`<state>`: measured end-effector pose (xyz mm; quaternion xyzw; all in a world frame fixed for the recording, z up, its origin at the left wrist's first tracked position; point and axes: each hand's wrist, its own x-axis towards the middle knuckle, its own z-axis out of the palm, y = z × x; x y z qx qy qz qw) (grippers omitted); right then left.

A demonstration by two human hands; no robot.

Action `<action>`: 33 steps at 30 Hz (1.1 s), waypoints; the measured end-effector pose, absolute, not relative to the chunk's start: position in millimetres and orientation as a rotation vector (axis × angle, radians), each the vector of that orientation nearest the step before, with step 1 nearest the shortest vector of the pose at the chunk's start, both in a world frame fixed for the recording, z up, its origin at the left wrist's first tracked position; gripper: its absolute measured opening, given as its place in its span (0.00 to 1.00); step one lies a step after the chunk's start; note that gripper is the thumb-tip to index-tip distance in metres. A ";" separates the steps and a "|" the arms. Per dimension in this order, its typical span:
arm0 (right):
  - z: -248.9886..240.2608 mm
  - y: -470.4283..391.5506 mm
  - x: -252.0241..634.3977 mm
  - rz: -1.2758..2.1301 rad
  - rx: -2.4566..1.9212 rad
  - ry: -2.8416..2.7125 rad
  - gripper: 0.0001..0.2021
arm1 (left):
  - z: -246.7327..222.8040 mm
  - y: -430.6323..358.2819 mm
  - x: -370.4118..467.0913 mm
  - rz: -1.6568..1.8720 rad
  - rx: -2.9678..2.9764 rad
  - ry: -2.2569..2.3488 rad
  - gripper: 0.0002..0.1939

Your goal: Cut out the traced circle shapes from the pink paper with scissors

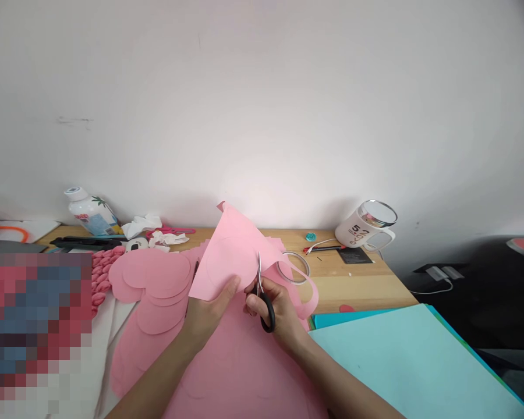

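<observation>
Pink paper [233, 250] is held up at the middle of the frame, above a pile of pink sheets [244, 361]. The left hand [212, 311] has a narrow grip on its lower edge, thumb on top; the right hand [283, 311] grips the scissors [268, 311] by the handles, their blades at the paper. It looks like cutting along a curve, with a curled strip [315, 297] hanging to the right. Following that curve would call for steady paper, turned gently against the blades. Blue sheets [397, 355] lie at lower right, and overlapping pink rounds [161, 314] left of the hands. Farther back, the wooden worktop [353, 285] bears a roll of tape [307, 265], a white mug [349, 233] and, at left, a white bottle [89, 216]. Behind rises a pale wall [262, 116].
</observation>
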<state>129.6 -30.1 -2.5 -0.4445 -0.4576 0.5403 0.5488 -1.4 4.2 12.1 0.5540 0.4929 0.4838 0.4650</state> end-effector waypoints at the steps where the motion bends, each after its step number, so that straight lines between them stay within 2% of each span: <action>1: -3.2 -29.9 129.7 1.283 -1.051 -1.080 0.12 | 12.4 4.4 -1.3 1.194 1.357 1.208 0.23; 9: -8.7 -31.2 130.3 1.291 -1.064 -1.082 0.07 | 10.5 5.9 -0.3 1.247 1.335 1.206 0.24; 26: -12.2 -31.6 126.4 1.295 -1.055 -1.064 0.06 | -1.9 10.0 -2.1 1.336 1.372 1.002 0.21; 33: -12.0 -33.0 123.5 1.286 -1.077 -1.045 0.04 | -7.4 8.4 -1.6 1.312 1.368 1.116 0.24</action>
